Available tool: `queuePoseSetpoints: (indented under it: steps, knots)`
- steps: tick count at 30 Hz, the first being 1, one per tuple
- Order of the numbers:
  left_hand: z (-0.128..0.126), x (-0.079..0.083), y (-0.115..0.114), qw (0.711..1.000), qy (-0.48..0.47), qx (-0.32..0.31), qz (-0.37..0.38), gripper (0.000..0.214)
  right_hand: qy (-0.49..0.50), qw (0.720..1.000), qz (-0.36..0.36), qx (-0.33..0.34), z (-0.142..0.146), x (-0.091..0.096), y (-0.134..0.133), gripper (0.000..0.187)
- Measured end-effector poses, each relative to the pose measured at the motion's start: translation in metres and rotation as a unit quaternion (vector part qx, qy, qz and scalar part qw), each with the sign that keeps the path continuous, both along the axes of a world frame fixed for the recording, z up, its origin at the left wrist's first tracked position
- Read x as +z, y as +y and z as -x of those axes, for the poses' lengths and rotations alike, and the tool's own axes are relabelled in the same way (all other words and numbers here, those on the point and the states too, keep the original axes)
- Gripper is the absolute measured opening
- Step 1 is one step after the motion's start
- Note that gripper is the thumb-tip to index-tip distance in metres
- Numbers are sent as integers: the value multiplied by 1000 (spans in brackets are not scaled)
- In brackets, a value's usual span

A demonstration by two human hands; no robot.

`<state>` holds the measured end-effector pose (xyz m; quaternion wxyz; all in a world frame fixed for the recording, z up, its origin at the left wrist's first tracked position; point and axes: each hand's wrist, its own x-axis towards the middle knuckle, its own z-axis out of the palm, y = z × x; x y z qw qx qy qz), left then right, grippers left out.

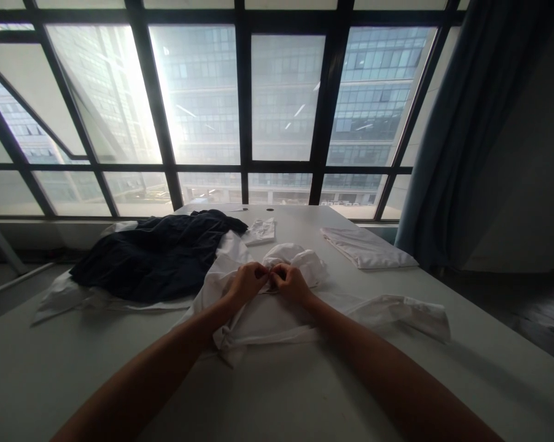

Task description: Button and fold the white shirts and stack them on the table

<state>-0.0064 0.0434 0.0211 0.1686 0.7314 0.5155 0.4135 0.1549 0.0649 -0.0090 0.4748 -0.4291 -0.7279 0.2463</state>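
We pinch the crumpled white cotton shirt (277,316) lying on the pale counter (304,399) directly under our left hand (247,282) and right hand (290,282), both closed fingertip to fingertip on its front, seemingly fastening it, work that needs a fine, steady grip.

arms: both bare, stretched forward, converging toward the middle
left hand (248,281): fingers curled in, tips pinched together
right hand (290,281): fingers curled, tips pinched, meeting the left hand's fingertips

Dark garment (159,255) left; folded white cloth (366,247) right; curtain (461,135) beyond.
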Motion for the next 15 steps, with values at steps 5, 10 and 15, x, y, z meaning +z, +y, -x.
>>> queuePoseSetpoints:
  steps: [5,10,15]
  knots:
    - [2,4,-3,1000,-12,17,19,9,-65,997,-32,-30,0,6,-7,8]
    - [2,4,-3,1000,-16,10,15,6,-157,981,-104,-46,5,8,-11,14]
    - [1,0,-1,999,-36,-1,5,8,-166,980,-80,-72,5,10,-11,15]
